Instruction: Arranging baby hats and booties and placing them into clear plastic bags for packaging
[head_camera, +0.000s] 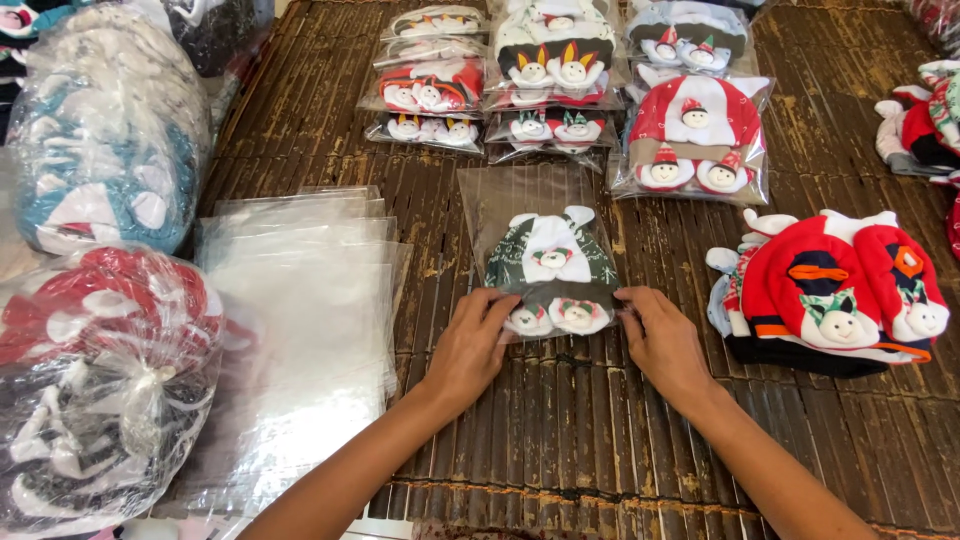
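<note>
A dark green baby hat set (551, 262) with white ears and two snowman booties lies in a clear plastic bag (520, 195) on a brown slatted mat (560, 420). My left hand (472, 348) pinches the bag's lower left corner beside the booties. My right hand (660, 340) pinches its lower right corner. The bag's open top points away from me and lies flat.
A stack of clear plastic bags (300, 330) lies to the left. Bagged hat sets (697, 135) lie in rows at the back. Loose red hat sets (830, 290) are piled at the right. Large sacks of hats (100, 380) stand at the far left.
</note>
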